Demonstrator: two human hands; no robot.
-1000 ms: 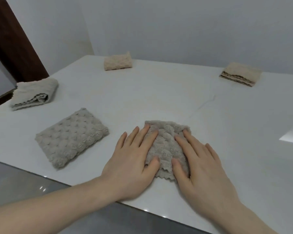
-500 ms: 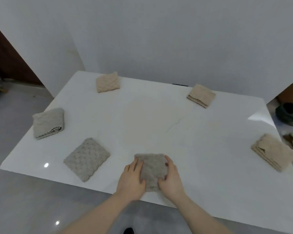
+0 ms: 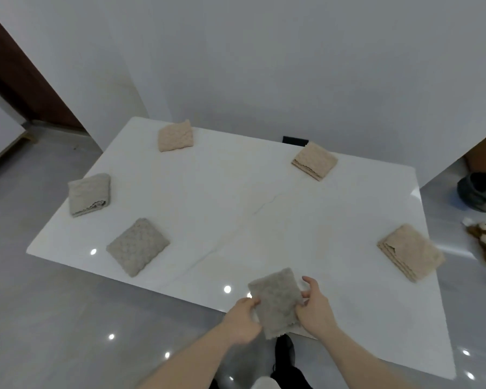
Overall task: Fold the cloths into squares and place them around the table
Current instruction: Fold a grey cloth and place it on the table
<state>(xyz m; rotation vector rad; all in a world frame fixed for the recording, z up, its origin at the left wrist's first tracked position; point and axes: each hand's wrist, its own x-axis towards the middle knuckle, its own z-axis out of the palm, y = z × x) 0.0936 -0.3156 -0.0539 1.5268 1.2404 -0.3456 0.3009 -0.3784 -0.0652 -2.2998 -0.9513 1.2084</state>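
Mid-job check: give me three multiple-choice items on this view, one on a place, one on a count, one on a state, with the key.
1. Where is the grey folded fleece cloth that both hands hold?
A. at the near edge of the white marble table
B. at the far edge
C. on the floor

2. How many folded cloths lie on the table apart from the held one?
A. three
B. five
C. seven

3. What is the left hand doing?
A. resting flat on the table
B. hanging idle
C. gripping the cloth's edge

Key: 1 A, the cloth overhangs the near rim. 2 B, two grey and three beige lie around the top. 3 C, it grips one side of the cloth and the right hand pinches the other.
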